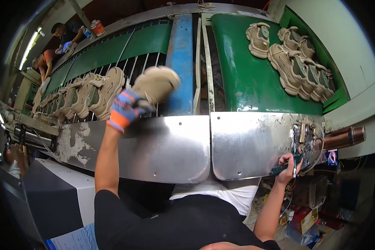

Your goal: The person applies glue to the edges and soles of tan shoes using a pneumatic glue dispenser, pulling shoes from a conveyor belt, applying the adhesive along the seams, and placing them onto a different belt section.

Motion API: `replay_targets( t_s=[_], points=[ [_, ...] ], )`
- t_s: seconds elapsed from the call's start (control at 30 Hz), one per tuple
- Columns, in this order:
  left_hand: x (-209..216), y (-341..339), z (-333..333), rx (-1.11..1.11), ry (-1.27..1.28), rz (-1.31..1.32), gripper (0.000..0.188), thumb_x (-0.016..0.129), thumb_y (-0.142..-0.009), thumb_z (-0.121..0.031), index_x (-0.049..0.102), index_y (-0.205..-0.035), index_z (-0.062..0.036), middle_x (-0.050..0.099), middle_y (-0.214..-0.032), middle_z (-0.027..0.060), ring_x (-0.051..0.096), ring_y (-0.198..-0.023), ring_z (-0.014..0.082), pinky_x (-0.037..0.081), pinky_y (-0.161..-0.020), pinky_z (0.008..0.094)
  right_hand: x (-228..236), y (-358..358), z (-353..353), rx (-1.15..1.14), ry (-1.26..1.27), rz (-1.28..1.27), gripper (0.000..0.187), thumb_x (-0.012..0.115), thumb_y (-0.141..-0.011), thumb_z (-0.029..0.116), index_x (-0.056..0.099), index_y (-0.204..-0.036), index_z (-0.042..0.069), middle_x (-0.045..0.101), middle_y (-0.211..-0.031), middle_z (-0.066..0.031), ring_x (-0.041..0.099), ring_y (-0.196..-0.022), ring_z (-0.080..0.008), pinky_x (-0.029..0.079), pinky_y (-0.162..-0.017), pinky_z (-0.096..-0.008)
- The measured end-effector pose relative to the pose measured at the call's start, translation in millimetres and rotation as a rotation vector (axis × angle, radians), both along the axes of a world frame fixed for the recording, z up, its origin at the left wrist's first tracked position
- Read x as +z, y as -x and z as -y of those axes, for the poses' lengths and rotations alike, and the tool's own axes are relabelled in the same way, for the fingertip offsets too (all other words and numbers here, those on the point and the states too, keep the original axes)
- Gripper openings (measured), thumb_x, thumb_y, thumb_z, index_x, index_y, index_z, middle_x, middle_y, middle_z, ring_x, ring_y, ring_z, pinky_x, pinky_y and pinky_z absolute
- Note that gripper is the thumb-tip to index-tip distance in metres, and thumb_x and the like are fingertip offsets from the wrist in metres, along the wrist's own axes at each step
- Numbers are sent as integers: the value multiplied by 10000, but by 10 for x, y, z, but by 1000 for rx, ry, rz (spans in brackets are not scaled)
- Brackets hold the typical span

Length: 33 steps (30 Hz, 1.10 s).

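Observation:
My left hand (pixel 128 105), in a blue and orange glove, is closed on a beige chunky sneaker (pixel 156 84), blurred by motion. It is raised above the slatted rollers, beside the blue metal crossbar (pixel 180 62). Left of it stands a row of similar beige sneakers (pixel 108 92) on the rollers. Bare-skinned, my right hand (pixel 288 167) grips a dark green hand tool (pixel 298 156) with a metal tip, at the right end of the steel ledge (pixel 254 143). The fingers hide part of the tool, and I cannot tell its exact kind.
Several beige sneakers (pixel 288 68) lie on the green belt (pixel 241 79) at the right. A copper-coloured flask (pixel 348 137) lies beyond the ledge's right end. Two other people (pixel 66 37) work at the far left. A grey and white box-shaped cabinet (pixel 56 191) stands near left.

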<state>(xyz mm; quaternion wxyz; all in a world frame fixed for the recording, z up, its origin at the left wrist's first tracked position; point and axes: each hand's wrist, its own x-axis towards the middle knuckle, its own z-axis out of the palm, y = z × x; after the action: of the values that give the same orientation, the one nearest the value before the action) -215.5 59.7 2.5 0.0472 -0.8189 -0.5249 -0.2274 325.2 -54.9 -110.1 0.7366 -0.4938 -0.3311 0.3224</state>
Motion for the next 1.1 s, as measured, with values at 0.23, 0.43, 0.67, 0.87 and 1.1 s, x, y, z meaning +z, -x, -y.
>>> replay_targets(
  t_s=[0.23, 0.43, 0.67, 0.87, 1.1],
  points=[
    [55, -1300, 940, -311, 402, -403, 369, 782, -696, -395, 648, -903, -121, 610, -938, 77, 575, -929, 266, 481, -776, 393, -23, -259, 83, -10, 23, 1, 434, 583, -862, 87, 465, -1275, 29, 535, -764, -21, 509, -600, -100, 434, -548, -247],
    [293, -1980, 1107, -441, 103, -310, 913, 829, -586, -403, 468, -1353, -65, 521, -1292, 184, 457, -1213, 418, 294, -1071, 560, -137, -160, -11, 142, -41, -74, 414, 598, -874, 101, 475, -1265, 42, 595, -773, -30, 567, -632, -95, 469, -579, -252],
    [-20, -2340, 667, -593, 93, -390, 645, 780, -643, -319, 565, -1171, -18, 581, -1080, 147, 527, -1010, 358, 397, -884, 470, -190, -281, 55, 86, -33, 146, 438, 641, -857, 178, 469, -1235, 37, 622, -731, -48, 600, -612, -123, 490, -595, -289],
    [530, -1884, 790, -415, -258, 0, 627, 800, -652, -319, 569, -1145, -9, 593, -1038, 136, 566, -923, 316, 452, -815, 429, -216, -202, 70, 86, -60, 133, 427, 619, -873, 141, 465, -1253, 21, 624, -781, -53, 594, -657, -98, 488, -612, -262],
    [411, -1670, 627, -194, -70, 399, 661, 814, -650, -306, 558, -1177, 0, 594, -1080, 135, 572, -966, 292, 457, -843, 407, -153, -298, 32, -173, 49, -16, 460, 573, -916, 122, 406, -1335, 29, 587, -815, -34, 556, -662, -80, 463, -568, -231]
  ],
)
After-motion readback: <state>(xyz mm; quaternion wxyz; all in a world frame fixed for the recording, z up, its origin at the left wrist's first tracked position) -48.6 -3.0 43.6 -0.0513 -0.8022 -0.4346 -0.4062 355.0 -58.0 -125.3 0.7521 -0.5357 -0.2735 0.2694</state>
